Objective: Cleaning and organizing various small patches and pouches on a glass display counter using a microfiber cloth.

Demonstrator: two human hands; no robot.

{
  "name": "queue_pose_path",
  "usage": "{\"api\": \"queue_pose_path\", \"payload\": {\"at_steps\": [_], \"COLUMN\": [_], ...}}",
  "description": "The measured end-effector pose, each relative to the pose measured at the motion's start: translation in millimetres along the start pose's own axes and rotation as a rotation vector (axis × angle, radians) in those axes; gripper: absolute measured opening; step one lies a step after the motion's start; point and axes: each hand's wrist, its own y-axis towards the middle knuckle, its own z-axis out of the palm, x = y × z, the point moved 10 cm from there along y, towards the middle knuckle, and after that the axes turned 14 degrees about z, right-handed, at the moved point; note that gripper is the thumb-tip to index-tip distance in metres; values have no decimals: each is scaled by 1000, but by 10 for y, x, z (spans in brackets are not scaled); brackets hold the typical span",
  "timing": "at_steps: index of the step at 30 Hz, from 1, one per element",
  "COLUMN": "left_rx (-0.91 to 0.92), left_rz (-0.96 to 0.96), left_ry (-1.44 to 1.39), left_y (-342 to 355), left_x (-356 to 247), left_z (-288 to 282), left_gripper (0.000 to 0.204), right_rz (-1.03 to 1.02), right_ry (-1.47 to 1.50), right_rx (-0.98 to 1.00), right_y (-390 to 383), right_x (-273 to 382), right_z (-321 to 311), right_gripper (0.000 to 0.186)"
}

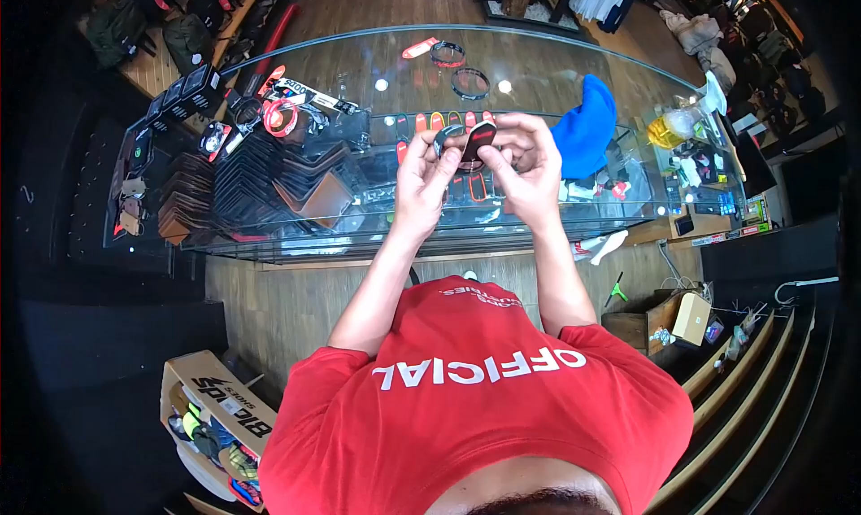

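Left hand (423, 183) and right hand (527, 170) both hold on

The left fingers pinch a curled dark piece (447, 137). The right fingers pinch a flat dark piece (480, 144). Both are over the glass worktop (359, 66), near a blue cloth (587, 125).

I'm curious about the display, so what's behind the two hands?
Small colourful pieces in a row at the glass counter show behind the left hand and right hand; anything they cover cannot be seen.
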Motion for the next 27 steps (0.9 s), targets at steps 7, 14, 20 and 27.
{"api": "queue_pose_path", "payload": {"at_steps": [7, 14, 20, 27], "left_rx": [10, 27, 49, -23], "left_rz": [-37, 65, 19, -90], "left_ry": [56, -32, -58, -135], "left_y": [31, 14, 78, 113], "left_x": [-50, -71, -89, 52], "left_z": [55, 72, 47, -30], "left_gripper": [28, 26, 16, 29], "right_rz": [63, 68, 27, 151], "right_ry": [-36, -201, -205, -32], "right_rx": [-1, -54, -1, -8], "right_y": [-1, 22, 47, 149], "right_x": [-56, -103, -45, -223], "right_z": [26, -126, -107, -148], "right_gripper": [27, 17, 15, 14]}}
